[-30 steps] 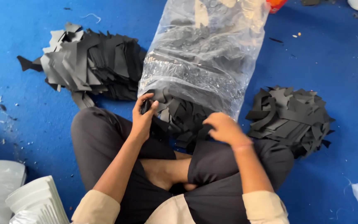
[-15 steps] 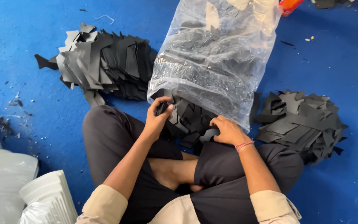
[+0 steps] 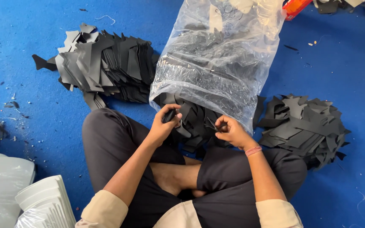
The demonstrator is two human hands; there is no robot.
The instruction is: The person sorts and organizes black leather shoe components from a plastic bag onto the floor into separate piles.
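Note:
I sit cross-legged on a blue floor. A clear plastic bag (image 3: 216, 59) of black cut pieces lies in front of me, its mouth spilling black pieces (image 3: 195, 120) toward my lap. My left hand (image 3: 164, 124) is closed on a small black piece at the bag's mouth. My right hand (image 3: 230, 131), with a pink band at the wrist, pinches another black piece just to the right. Both hands sit over the spilled pieces, a short gap between them.
A large heap of black cut pieces (image 3: 102, 65) lies at the upper left, another heap (image 3: 303, 126) at the right. White stacked parts in plastic (image 3: 43, 202) stand at the lower left. An orange object (image 3: 294, 6) is at the top edge.
The view has shifted so everything sits further right in frame. My hands have stayed at the bag's mouth, and the right hand has closed in on a piece.

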